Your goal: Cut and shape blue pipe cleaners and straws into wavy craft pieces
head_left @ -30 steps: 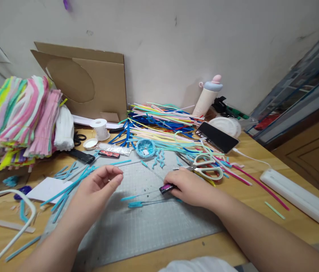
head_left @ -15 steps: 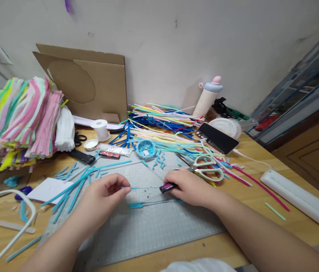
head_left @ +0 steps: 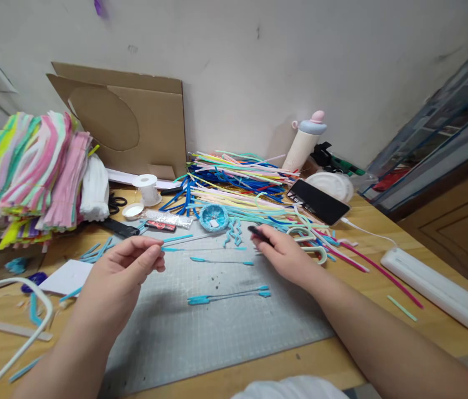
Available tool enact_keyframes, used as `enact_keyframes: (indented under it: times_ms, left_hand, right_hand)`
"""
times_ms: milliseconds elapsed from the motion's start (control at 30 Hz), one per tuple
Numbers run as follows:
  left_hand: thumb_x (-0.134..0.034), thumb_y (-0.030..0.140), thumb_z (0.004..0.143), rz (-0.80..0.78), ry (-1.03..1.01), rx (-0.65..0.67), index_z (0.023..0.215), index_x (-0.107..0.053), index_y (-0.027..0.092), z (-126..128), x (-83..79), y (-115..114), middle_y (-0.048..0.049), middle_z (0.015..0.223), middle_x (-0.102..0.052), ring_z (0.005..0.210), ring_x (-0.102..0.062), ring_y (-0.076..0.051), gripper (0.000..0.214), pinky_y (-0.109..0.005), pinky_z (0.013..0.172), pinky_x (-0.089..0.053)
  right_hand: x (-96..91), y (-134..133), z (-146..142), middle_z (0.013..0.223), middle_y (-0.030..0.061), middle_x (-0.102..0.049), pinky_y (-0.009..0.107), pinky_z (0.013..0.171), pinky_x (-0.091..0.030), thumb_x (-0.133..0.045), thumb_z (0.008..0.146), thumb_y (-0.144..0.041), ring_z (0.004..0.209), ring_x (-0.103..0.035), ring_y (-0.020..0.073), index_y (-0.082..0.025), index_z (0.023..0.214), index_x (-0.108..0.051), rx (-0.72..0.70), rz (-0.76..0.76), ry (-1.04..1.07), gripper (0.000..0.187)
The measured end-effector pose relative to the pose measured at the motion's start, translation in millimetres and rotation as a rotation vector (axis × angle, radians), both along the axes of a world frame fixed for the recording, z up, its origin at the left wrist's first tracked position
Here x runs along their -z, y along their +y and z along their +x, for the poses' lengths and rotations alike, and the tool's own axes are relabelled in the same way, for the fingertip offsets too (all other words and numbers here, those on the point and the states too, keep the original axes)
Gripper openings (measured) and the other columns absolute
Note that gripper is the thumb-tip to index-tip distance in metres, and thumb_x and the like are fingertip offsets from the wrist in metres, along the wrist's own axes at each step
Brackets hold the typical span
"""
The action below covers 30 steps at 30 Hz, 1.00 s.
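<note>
One blue stem (head_left: 200, 249), left end pinched by left hand (head_left: 121, 269), runs left-right over cutting mat (head_left: 217, 332), far half; right hand (head_left: 286, 256), clamped on dark tool (head_left: 258, 233), nearer free end.

The left hand (head_left: 119, 271) and right hand (head_left: 286, 256) run into bare forearms as far as the view shows. White cloth (head_left: 292, 389), part of the clothing, shows at the bottom edge.
</note>
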<state>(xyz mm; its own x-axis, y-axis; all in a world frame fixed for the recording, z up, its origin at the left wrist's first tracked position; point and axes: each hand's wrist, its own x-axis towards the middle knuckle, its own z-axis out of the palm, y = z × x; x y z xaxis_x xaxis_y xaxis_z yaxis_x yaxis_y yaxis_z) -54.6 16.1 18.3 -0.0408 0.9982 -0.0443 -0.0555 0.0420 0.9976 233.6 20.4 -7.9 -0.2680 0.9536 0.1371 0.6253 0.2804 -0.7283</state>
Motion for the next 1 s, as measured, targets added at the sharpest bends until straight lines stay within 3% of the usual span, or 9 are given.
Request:
enact_keyframes:
  times_ms: [100, 200, 267, 367, 533, 700, 867, 933, 1000]
  left_hand:
    - [-0.072, 0.032, 0.067, -0.032, -0.039, 0.022, 0.078, -0.064, 0.020, 7.7, 1.7, -3.3, 0.0033, 0.063, -0.061, 0.061, -0.055, -0.010, 0.018, -0.020, 0.059, -0.042]
    - [-0.070, 0.030, 0.069, -0.013, 0.034, 0.042, 0.079, -0.064, 0.020, 13.9, 5.3, -6.0, 0.0030, 0.062, -0.061, 0.061, -0.055, -0.010, 0.015, -0.021, 0.060, -0.043]
    - [-0.069, 0.030, 0.071, 0.011, 0.116, 0.035, 0.080, -0.065, 0.020, 16.1, 7.0, -6.4, 0.0030, 0.063, -0.061, 0.062, -0.055, -0.011, 0.014, -0.021, 0.062, -0.044]
    - [-0.068, 0.031, 0.072, 0.028, 0.199, 0.011, 0.079, -0.065, 0.020, 17.5, 7.5, -5.9, 0.0023, 0.063, -0.062, 0.063, -0.056, -0.012, 0.013, -0.022, 0.061, -0.045]
    - [-0.070, 0.029, 0.070, -0.010, 0.135, 0.038, 0.082, -0.065, 0.020, 18.7, 8.3, -6.8, 0.0020, 0.065, -0.065, 0.064, -0.059, -0.011, 0.016, -0.022, 0.063, -0.047]
    - [-0.072, 0.029, 0.068, -0.052, -0.008, 0.016, 0.082, -0.064, 0.020, 20.0, 8.5, -7.5, 0.0017, 0.069, -0.066, 0.067, -0.062, -0.012, 0.018, -0.024, 0.067, -0.050]
    - [-0.071, 0.028, 0.068, 0.010, 0.105, -0.019, 0.075, -0.063, 0.019, 20.9, 8.9, -7.4, 0.0006, 0.068, -0.064, 0.064, -0.060, -0.013, 0.014, -0.026, 0.064, -0.049]
    - [-0.070, 0.025, 0.068, 0.104, 0.176, -0.026, 0.070, -0.062, 0.019, 20.8, 9.9, -8.4, 0.0004, 0.075, -0.063, 0.071, -0.058, -0.013, 0.010, -0.025, 0.067, -0.047]
    - [-0.069, 0.023, 0.070, 0.207, 0.236, -0.007, 0.068, -0.061, 0.021, 20.8, 10.8, -10.4, 0.0012, 0.081, -0.061, 0.080, -0.056, -0.013, 0.008, -0.023, 0.072, -0.045]
  right_hand:
    - [-0.6, -2.9, -5.0, 0.089, 0.0036, -0.059, 0.029, 0.072, -0.042, -0.044, 0.088, -0.032, 0.081, -0.054, 0.0155, -0.019, 0.093, -0.053, 0.015, -0.105, 0.259, 0.016]
    - [-0.3, -7.8, -11.1, 0.082, 0.0028, -0.060, 0.026, 0.064, -0.043, -0.049, 0.086, -0.037, 0.067, -0.055, 0.0120, -0.019, 0.094, -0.054, -0.072, -0.381, 0.581, 0.020]
    - [-0.3, -9.7, -13.1, 0.074, 0.0016, -0.061, 0.024, 0.055, -0.040, -0.052, 0.084, -0.039, 0.055, -0.052, 0.0093, -0.019, 0.093, -0.054, -0.036, -0.544, 0.767, 0.023]
    - [-0.8, -9.2, -11.4, 0.069, 0.0011, -0.060, 0.021, 0.049, -0.035, -0.056, 0.082, -0.038, 0.051, -0.049, 0.0077, -0.018, 0.090, -0.055, 0.022, -0.645, 0.949, 0.022]
    - [-0.7, -5.9, -6.2, 0.064, -0.0018, -0.057, 0.020, 0.047, -0.029, -0.065, 0.074, -0.026, 0.048, -0.044, 0.0058, -0.017, 0.085, -0.055, 0.037, -0.588, 0.994, 0.018]
    - [-1.5, -6.9, -6.8, 0.063, -0.0022, -0.055, 0.020, 0.047, -0.025, -0.064, 0.076, -0.025, 0.048, -0.040, 0.0054, -0.017, 0.085, -0.053, 0.025, -0.581, 0.985, 0.017]
    - [2.6, -2.8, -6.1, 0.066, -0.0023, -0.052, 0.021, 0.048, -0.027, -0.061, 0.077, -0.033, 0.049, -0.040, 0.0071, -0.018, 0.089, -0.050, 0.041, -0.555, 0.914, 0.022]
    - [4.7, 0.8, -3.5, 0.072, -0.0006, -0.054, 0.023, 0.050, -0.032, -0.056, 0.081, -0.040, 0.054, -0.045, 0.0098, -0.020, 0.094, -0.050, 0.153, -0.387, 0.773, 0.024]
    - [4.1, 1.5, -0.5, 0.082, 0.0023, -0.056, 0.026, 0.059, -0.037, -0.050, 0.084, -0.043, 0.067, -0.050, 0.0141, -0.022, 0.098, -0.052, 0.301, -0.054, 0.535, 0.026]
